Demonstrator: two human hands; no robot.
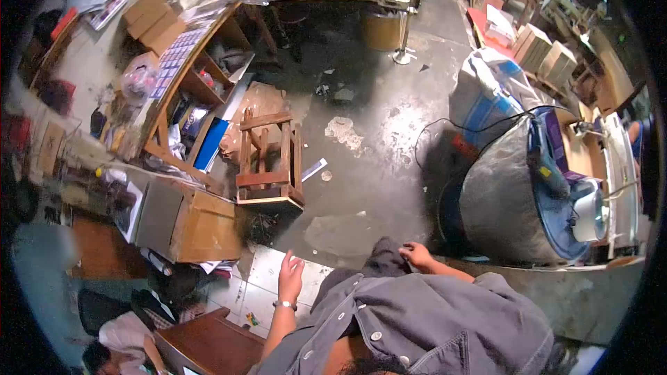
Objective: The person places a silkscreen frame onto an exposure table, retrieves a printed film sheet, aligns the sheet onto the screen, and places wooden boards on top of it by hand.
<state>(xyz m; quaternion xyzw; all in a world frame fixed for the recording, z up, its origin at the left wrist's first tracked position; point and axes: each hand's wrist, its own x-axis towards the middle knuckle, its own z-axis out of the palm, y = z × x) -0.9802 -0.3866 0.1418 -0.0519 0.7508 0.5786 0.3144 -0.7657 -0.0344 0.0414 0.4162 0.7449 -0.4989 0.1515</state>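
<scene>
My left hand (290,278) hangs in the air over the white floor tiles, fingers stretched out and slightly apart, with nothing in it. A bracelet with a pale face (285,304) circles that wrist. Beside my raised dark trouser leg (383,255) is my right hand (417,255), its fingers loosely bent and apart, pointing toward the leg; no object shows in it. Ahead of the left hand a wooden stool (267,160) lies tipped over on the floor.
A brown cardboard box (205,226) stands on the left, below a long cluttered workbench (191,55). To the right are a large grey sack-covered bin (500,187) and a black cable (479,126). Another person (125,333) sits at lower left near a brown table (208,344).
</scene>
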